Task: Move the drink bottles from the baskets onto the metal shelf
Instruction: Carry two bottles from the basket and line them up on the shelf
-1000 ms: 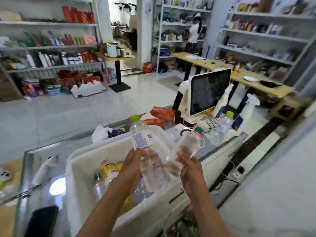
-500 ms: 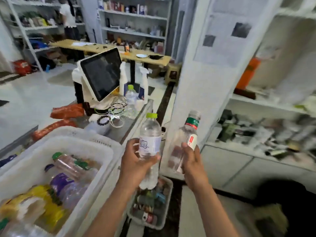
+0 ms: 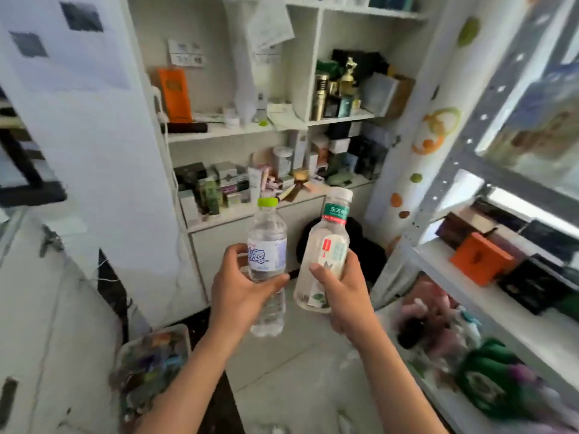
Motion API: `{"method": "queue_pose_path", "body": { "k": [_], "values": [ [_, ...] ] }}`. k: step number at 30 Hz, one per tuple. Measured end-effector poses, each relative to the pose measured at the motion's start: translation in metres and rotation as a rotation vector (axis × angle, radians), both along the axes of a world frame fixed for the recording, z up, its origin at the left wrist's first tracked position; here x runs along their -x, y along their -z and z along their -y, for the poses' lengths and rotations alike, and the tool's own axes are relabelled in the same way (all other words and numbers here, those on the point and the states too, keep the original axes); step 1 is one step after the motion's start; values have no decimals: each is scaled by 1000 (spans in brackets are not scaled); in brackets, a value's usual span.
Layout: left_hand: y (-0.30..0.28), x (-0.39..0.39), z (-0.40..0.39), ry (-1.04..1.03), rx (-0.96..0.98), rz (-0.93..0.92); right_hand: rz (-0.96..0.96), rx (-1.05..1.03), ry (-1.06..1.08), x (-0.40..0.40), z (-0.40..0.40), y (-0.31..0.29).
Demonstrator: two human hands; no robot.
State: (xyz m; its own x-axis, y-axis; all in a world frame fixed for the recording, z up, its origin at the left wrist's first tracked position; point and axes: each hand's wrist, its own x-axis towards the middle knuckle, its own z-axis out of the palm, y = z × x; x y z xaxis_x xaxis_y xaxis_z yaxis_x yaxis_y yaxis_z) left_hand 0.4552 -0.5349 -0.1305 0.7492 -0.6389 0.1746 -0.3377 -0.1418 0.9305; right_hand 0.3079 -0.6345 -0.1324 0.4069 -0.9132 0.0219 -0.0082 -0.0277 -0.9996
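My left hand [image 3: 241, 289] grips a clear water bottle [image 3: 267, 245] with a lime-green cap and a white-and-blue label, held upright in mid-air. My right hand [image 3: 343, 289] grips a second clear bottle [image 3: 326, 252] with a white cap and a green neck band, tilted slightly left. The two bottles are close side by side at the centre of the head view. The grey metal shelf [image 3: 451, 170] with perforated uprights rises at the right, its boards carrying boxes. No basket of drinks is in sight.
A white wall cabinet [image 3: 238, 130] crammed with small boxes and jars faces me. An orange box [image 3: 479, 258] and dark boxes sit on the metal shelf; soft toys [image 3: 488, 389] fill its lower board. A white tray [image 3: 153, 355] of small items lies on the floor at left.
My view has swung right, away from the counter and the white basket, toward the wall cabinet and the metal shelf. Both hands still hold the same bottles, carried along with the turn.
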Motion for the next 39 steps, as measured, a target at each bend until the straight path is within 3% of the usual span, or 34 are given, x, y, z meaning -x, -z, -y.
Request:
{"method": "queue_pose_path", "body": {
  "k": [6,11,25,39],
  "values": [
    [-16,139,71,198,14,40,-53,99,231,164,34,-20],
    [-31,220,117,351,31,54,-122,171,338,255,50,-42],
    [-116,322,228,745,212,99,-236,339,809,354,106,-116],
    [-177,407,370,784,347,178,-326,393,818,445,262,-182]
  ]
}}
